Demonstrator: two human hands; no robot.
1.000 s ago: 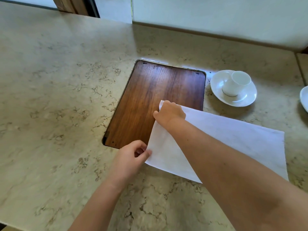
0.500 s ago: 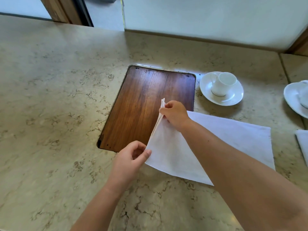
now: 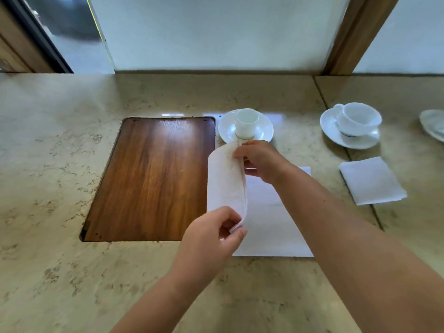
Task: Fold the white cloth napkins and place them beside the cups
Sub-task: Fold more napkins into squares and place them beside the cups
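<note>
A white cloth napkin lies on the marble counter, its left edge lifted and curling over to the right. My left hand pinches the near corner of that raised edge. My right hand pinches its far corner, just in front of a white cup on its saucer. A second cup on a saucer stands to the right, with a folded white napkin lying in front of it.
A dark wooden board is set flush into the counter, left of the napkin. Another white dish shows at the right edge. A frosted glass panel and wooden posts rise behind the counter.
Both hands have lifted the napkin's left edge off the wooden board and carried it rightward over the rest of the cloth. The view has swung right, revealing the second cup and the folded napkin.
</note>
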